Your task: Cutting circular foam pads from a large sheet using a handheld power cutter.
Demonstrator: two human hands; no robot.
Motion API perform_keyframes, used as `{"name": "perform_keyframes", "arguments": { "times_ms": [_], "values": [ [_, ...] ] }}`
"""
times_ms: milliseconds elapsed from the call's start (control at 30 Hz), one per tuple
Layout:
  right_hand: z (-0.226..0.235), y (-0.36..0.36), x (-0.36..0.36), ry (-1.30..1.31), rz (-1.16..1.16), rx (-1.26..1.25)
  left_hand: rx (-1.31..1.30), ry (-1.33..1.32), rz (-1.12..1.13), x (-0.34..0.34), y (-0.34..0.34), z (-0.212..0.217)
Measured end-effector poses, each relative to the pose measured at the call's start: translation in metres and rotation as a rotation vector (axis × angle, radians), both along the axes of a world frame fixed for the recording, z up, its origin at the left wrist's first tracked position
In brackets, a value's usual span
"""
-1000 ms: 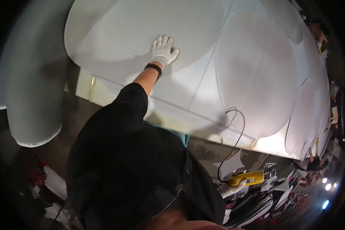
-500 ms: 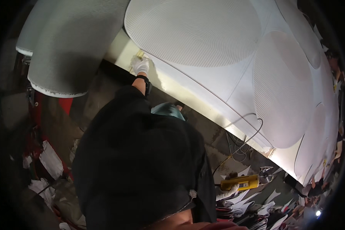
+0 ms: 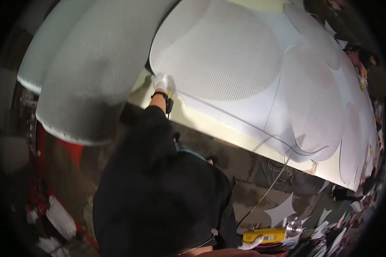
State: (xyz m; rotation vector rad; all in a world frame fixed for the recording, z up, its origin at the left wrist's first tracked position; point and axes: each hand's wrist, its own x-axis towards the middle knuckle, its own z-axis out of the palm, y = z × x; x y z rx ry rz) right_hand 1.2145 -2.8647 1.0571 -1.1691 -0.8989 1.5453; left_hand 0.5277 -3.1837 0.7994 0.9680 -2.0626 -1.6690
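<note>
My left hand (image 3: 161, 81), in a white glove, is at the near left corner of a white sheet (image 3: 233, 113) with large ovals of fine curved lines. The hand touches the sheet's edge; its fingers are blurred and partly hidden. Low in the view, my right hand (image 3: 252, 243), also gloved, is closed around the yellow body of a power cutter (image 3: 266, 235). At the front of this tool is a round metal disc (image 3: 294, 228). A cord (image 3: 268, 190) runs from its rear up onto the sheet.
The sheet lies on a pale yellow table (image 3: 201, 123). Large grey ribbed rolls (image 3: 94, 85) with frayed white ends stand at left. Coiled cable (image 3: 276, 175) and a white star-shaped scrap (image 3: 281, 209) are below the table edge. Other people (image 3: 362, 64) work at far right.
My left hand has moved from the yellow table edge onto the sheet's edge. The cutter in my right hand sits lower in view, and the cord stretches straighter. The whole view has shifted.
</note>
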Motion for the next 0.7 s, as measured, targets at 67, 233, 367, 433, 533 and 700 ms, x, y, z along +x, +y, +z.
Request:
{"name": "perform_keyframes", "arguments": {
  "times_ms": [67, 233, 367, 433, 533, 700],
  "values": [
    [0.012, -0.049, -0.006, 0.008, -0.085, 0.017, 0.389, 0.075, -0.194, -0.003, 0.013, 0.032],
    [0.016, -0.137, -0.013, 0.115, -0.153, 0.002, 0.538, -0.033, -0.616, -0.045, -0.038, 0.046],
    [0.028, -0.211, -0.018, 0.170, -0.201, 0.016, 0.730, -0.153, -0.595, -0.041, -0.052, 0.080],
    [0.023, -0.246, -0.038, 0.193, -0.222, 0.110, 0.723, -0.171, -0.658, -0.037, -0.020, 0.092],
    [0.028, -0.259, -0.068, 0.191, 0.008, -0.013, 0.734, -0.120, -0.563, -0.044, -0.039, 0.098],
    [0.018, -0.251, -0.156, -0.034, 0.225, -0.174, 0.734, -0.136, -0.506, -0.028, -0.016, 0.100]
  ]
}}
